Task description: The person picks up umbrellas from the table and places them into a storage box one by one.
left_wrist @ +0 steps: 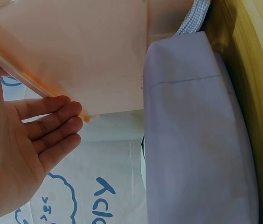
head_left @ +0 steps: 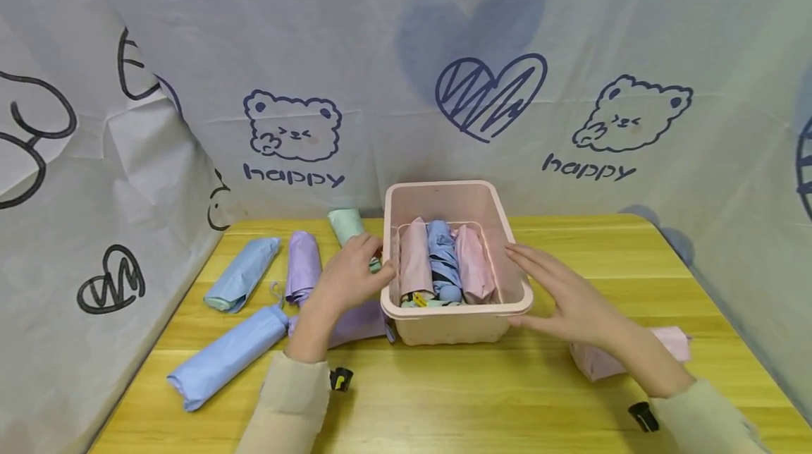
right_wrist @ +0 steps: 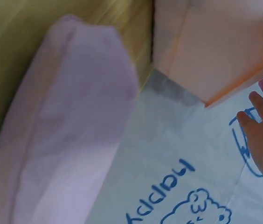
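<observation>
A pink plastic bin (head_left: 457,327) stands on the table with several folded umbrellas in it: a pale pink one (head_left: 416,256), a blue one (head_left: 444,256) with dark bands, and a pink one (head_left: 474,267). At the bin's left rim is my left hand (head_left: 345,278), its fingers (left_wrist: 52,123) nearly straight along the outside of the wall. My right hand (head_left: 571,295) is spread at the right rim, fingertips at the edge. Neither hand holds an umbrella. Below the right forearm lies another pink umbrella (head_left: 603,359), partly hidden.
Left of the bin lie several sleeved umbrellas: a light blue one (head_left: 242,274), a purple one (head_left: 304,264), a longer blue one (head_left: 228,355), a mint one (head_left: 345,225) and a lavender one (head_left: 358,323) against the bin. A printed cloth (head_left: 380,73) hangs behind the table (head_left: 444,397).
</observation>
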